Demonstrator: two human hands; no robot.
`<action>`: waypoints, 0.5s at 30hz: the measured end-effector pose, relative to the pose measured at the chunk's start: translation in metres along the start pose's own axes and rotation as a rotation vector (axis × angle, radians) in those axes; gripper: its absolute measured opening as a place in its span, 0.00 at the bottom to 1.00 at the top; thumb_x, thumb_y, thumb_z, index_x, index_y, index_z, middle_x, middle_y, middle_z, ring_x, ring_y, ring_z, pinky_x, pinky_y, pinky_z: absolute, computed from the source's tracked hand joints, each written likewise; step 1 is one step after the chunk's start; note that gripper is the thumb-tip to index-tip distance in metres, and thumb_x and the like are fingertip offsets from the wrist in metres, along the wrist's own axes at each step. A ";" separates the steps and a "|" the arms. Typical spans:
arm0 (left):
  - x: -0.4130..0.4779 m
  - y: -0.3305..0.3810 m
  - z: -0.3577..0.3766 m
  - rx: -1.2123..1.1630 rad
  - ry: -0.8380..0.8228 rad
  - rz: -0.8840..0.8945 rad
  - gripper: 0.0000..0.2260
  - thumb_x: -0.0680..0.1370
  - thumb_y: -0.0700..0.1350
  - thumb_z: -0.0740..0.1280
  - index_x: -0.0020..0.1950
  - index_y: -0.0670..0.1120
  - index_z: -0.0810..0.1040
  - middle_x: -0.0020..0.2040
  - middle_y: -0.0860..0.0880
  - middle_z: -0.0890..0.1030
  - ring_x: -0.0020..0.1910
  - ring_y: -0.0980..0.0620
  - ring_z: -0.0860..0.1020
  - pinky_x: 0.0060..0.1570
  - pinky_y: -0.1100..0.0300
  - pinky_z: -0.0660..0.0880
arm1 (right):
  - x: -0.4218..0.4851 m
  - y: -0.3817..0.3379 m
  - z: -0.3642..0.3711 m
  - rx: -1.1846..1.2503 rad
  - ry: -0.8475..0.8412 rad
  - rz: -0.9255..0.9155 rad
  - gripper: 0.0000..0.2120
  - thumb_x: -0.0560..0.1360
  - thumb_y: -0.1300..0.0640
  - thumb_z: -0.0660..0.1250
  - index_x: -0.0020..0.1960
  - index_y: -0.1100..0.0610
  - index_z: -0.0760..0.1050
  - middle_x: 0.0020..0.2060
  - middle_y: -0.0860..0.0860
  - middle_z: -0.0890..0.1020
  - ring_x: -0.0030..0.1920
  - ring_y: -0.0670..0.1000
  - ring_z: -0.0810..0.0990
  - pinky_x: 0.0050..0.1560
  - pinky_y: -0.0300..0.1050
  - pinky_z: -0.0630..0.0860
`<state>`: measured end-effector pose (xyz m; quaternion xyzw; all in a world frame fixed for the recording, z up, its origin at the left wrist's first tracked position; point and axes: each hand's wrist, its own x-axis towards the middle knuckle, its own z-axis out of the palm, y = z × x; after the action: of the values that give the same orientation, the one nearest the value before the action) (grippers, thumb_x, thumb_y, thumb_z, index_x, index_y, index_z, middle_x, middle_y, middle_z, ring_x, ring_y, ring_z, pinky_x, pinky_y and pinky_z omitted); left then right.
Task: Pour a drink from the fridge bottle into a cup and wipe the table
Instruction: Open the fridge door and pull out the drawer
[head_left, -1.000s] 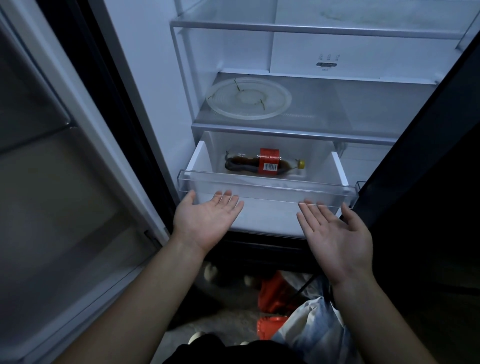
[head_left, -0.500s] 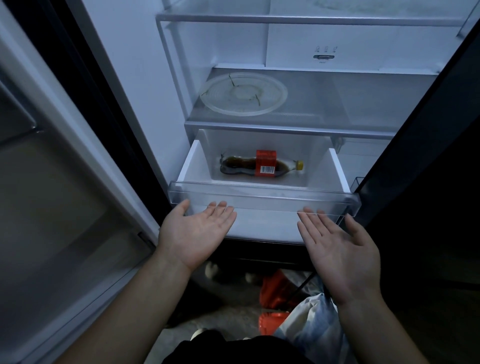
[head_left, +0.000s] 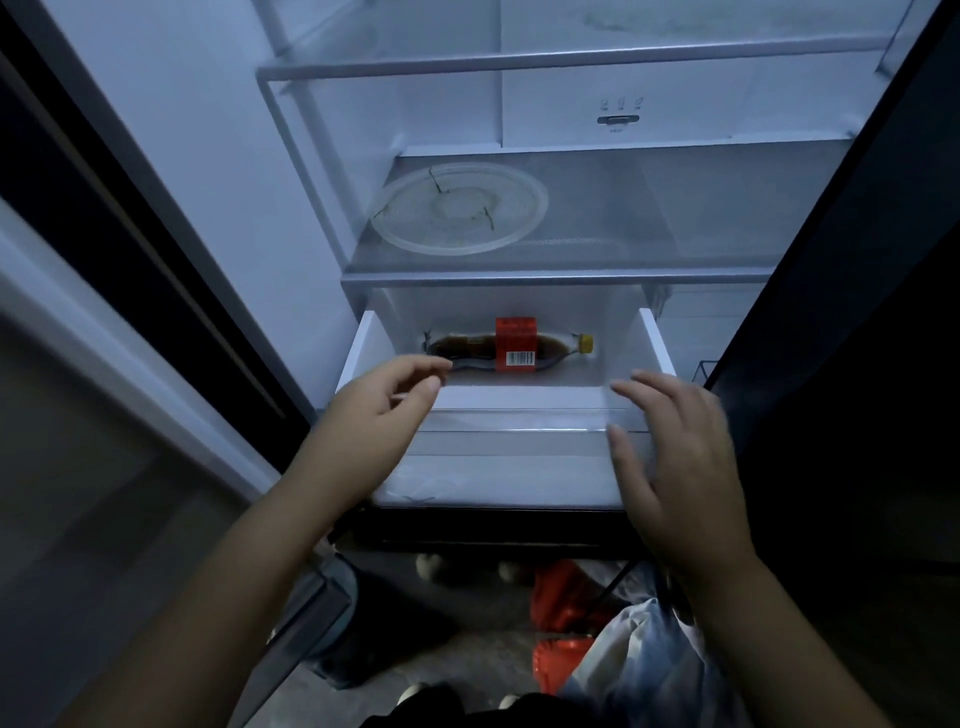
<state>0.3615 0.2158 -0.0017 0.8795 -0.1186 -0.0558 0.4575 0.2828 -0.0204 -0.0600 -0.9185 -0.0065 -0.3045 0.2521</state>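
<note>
Bottle (head_left: 511, 347) lay sideways at drawer (head_left: 519, 418) back, dark drink, red label, yellow cap, bare floor around it, left hand (head_left: 374, 421) loosely curled, right hand (head_left: 670, 457) spread, both empty

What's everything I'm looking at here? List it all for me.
bottle: one, dark drink, red label, yellow cap, lying on its side in the drawer
drawer: one, white, pulled out under the shelf
plate: one, clear, round, on the shelf
shelf: one, glass, above the drawer
bags: several, red and pale, on the floor below
left hand: empty, over the drawer's left front
right hand: empty, fingers spread, at the drawer's right front
</note>
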 end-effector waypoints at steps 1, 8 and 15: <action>0.009 0.002 0.003 0.126 -0.005 0.047 0.12 0.80 0.50 0.60 0.63 0.57 0.75 0.59 0.62 0.77 0.59 0.63 0.74 0.57 0.63 0.69 | 0.005 0.004 0.005 -0.035 -0.039 -0.007 0.17 0.77 0.51 0.58 0.62 0.57 0.73 0.59 0.53 0.75 0.62 0.52 0.70 0.64 0.43 0.62; 0.079 0.009 0.032 0.720 -0.176 0.208 0.23 0.80 0.53 0.58 0.74 0.48 0.62 0.72 0.49 0.66 0.70 0.48 0.65 0.65 0.54 0.64 | -0.001 0.023 0.039 -0.312 -0.069 -0.088 0.19 0.77 0.48 0.55 0.59 0.57 0.77 0.57 0.53 0.80 0.58 0.52 0.74 0.58 0.48 0.64; 0.142 -0.002 0.072 0.952 -0.501 0.200 0.31 0.79 0.56 0.59 0.78 0.50 0.49 0.78 0.47 0.55 0.75 0.45 0.57 0.71 0.51 0.59 | -0.002 0.024 0.045 -0.316 0.065 -0.122 0.17 0.75 0.49 0.58 0.55 0.56 0.79 0.50 0.51 0.82 0.54 0.51 0.72 0.55 0.47 0.63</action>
<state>0.4845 0.1229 -0.0427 0.9335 -0.3194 -0.1600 -0.0304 0.3101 -0.0202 -0.1035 -0.9342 -0.0059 -0.3461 0.0857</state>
